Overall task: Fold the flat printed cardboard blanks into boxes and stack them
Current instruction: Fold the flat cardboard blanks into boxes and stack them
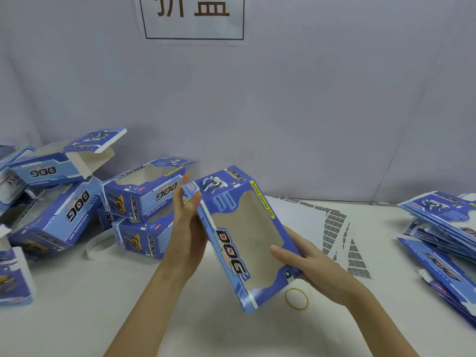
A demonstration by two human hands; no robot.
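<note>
- A blue printed cardboard box [242,235] with a large irregular cut-out window is being held tilted above the white table [154,305], roughly at the centre of the view; "DOG" lettering is printed along its long edge, a white robot dog near its far end, and a yellow strip along the other side.
- The box's far left edge is being pressed by the left hand [186,222], whose fingers are straight and upright against it.
- The near right side is being supported from beneath by the right hand [306,264], with the thumb laid over the printed face beside the window.
- A yellow rubber band [296,298] is lying on the table just below the box.
- Folded blue boxes [103,197] are piled loosely at the left.
- Flat blue printed blanks [443,215] are stacked at the right, beside white sheets of printed labels [334,228].
</note>
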